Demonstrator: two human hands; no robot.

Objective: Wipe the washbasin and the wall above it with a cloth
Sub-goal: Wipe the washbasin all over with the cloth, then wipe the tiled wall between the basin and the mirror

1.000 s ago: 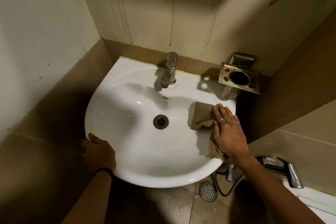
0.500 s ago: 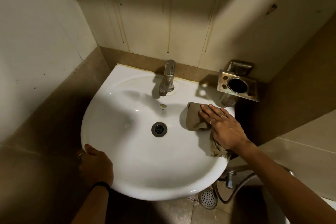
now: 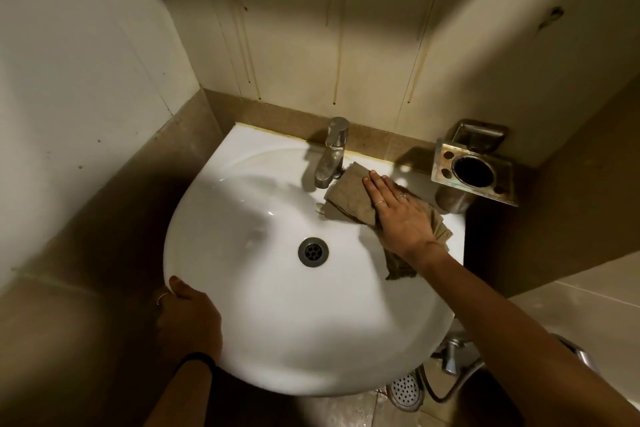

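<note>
A white washbasin (image 3: 263, 333) sits in a corner, with a drain (image 3: 313, 252) in its bowl and a steel tap (image 3: 330, 152) at the back. A brown cloth (image 3: 349, 196) lies on the basin's back right ledge, touching the tap's base. My right hand (image 3: 398, 213) presses flat on the cloth, fingers pointing toward the tap. My left hand (image 3: 188, 317) grips the basin's front left rim. The cream wall (image 3: 329, 28) above the basin shows brown drip stains.
A metal toothbrush and cup holder (image 3: 474, 172) is fixed to the wall right of the basin. Under the basin's right side are a valve (image 3: 450, 355), a hose and a floor drain (image 3: 407, 392). Walls close in on the left and right.
My right hand has slid the cloth from the bowl's right side up and back toward the tap's base. My left hand stays on the rim.
</note>
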